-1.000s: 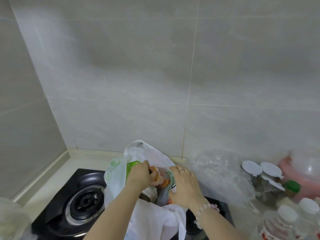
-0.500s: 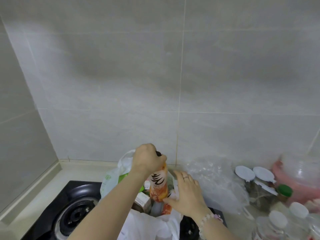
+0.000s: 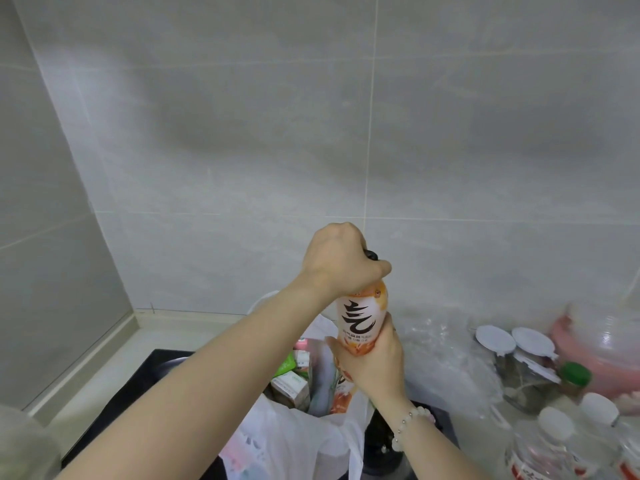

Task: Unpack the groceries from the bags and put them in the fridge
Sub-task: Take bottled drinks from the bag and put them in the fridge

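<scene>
Far left bottom corner: blurred pale object (image 3: 24, 445), cannot tell what it is. Side wall meets back tiled wall (image 3: 242, 150) at a corner, and a pale counter strip (image 3: 104, 362) runs along the base between wall and the left edge of the black gas stove (image 3: 138, 386). White plastic bag (image 3: 294, 441) sits on the stove, mouth open upward, rim slumped on the near side. Inside it are small cartons (image 3: 289, 388), green packaging (image 3: 285, 363) and a second orange-labelled bottle (image 3: 341, 393), packed close together. Left hand (image 3: 341, 263) comes in from lower left, fingers curled tight around the dark cap end of the drink bottle (image 3: 362, 320). Bottle is upright, white-and-orange label with black lettering, lifted clear above the bag mouth, with bare wall behind and above it. Right hand (image 3: 374, 362) wraps the bottle's lower part, fingers closed around it; bead bracelet (image 3: 408, 424) on the wrist. Right of the hands, a crumpled clear plastic bag (image 3: 440, 348) lies against the back wall, just beside the white bag. Further right it is crowded: two jars with white lids (image 3: 519, 368), a green-capped bottle (image 3: 575, 374), a pink container (image 3: 595, 355) at the frame edge, and white-capped water bottles (image 3: 554, 445) nearest, in the bottom right corner. Stove's right edge mostly hidden by bag and right arm.
</scene>
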### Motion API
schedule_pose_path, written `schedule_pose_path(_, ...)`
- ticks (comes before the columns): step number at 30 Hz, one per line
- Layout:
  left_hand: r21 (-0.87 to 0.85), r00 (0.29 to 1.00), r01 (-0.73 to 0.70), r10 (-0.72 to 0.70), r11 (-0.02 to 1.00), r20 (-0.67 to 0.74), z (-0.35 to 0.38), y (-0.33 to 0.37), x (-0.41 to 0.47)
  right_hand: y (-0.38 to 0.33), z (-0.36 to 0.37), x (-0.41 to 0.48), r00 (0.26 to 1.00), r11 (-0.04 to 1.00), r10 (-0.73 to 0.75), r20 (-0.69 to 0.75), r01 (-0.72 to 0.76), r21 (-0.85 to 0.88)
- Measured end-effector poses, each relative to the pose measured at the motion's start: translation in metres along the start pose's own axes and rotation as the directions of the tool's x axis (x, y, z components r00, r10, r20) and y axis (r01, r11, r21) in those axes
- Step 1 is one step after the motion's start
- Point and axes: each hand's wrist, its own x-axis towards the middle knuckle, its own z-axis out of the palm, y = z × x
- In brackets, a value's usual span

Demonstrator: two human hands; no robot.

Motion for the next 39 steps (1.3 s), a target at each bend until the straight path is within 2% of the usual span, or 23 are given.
schedule_pose_path(5,-0.020,0.999,-0.015,0.016,1.000,0.032,0.009,0.006,0.003,0.002,-0.008,0.004,0.999,0.998,0.021,-0.028,-0.023,-0.061)
schedule_pose_path(8,-0.099,0.998,-0.018,0.024,0.995,0.060,0.018,0.002,0.002,0.009,-0.015,0.006,0.998,0.995,0.053,-0.034,-0.056,-0.086)
schedule_pose_path(12,-0.358,0.983,0.146,-0.095,0.922,0.155,0.033,-0.010,-0.004,0.021,-0.027,0.008,0.998,0.983,0.058,-0.026,-0.061,-0.173)
schedule_pose_path(14,-0.421,0.960,0.260,-0.187,0.869,0.207,0.045,-0.022,-0.004,0.028,-0.032,0.009,0.998,0.978,0.044,-0.036,-0.050,-0.201)
schedule_pose_path(16,-0.332,0.937,0.317,-0.239,0.889,0.255,0.065,-0.039,-0.005,0.036,-0.037,0.010,0.999,0.977,0.035,-0.041,-0.043,-0.209)
schedule_pose_path(19,-0.070,0.883,0.328,-0.280,0.942,0.376,0.102,-0.068,-0.016,0.048,-0.044,0.013,0.999,0.975,0.039,-0.033,-0.045,-0.216)
schedule_pose_path(21,0.126,0.787,0.302,-0.321,0.945,0.527,0.133,-0.084,-0.033,0.054,-0.050,0.014,0.998,0.974,0.052,-0.023,-0.056,-0.221)
schedule_pose_path(23,0.215,0.713,0.270,-0.345,0.939,0.610,0.162,-0.094,-0.053,0.060,-0.056,0.015,0.997,0.973,0.073,-0.016,-0.074,-0.219)
schedule_pose_path(30,0.187,0.625,0.454,-0.461,0.871,0.630,0.212,-0.083,-0.089,0.081,-0.070,0.012,0.990,0.963,0.138,0.002,-0.133,-0.235)
schedule_pose_path(35,0.220,0.580,0.494,-0.508,0.841,0.637,0.220,-0.080,-0.094,0.088,-0.080,0.018,0.987,0.948,0.158,0.028,-0.144,-0.284)
schedule_pose_path(39,0.184,0.578,0.543,-0.523,0.819,0.626,0.224,-0.080,-0.096,0.088,-0.078,0.018,0.982,0.947,0.188,0.003,-0.180,-0.265)
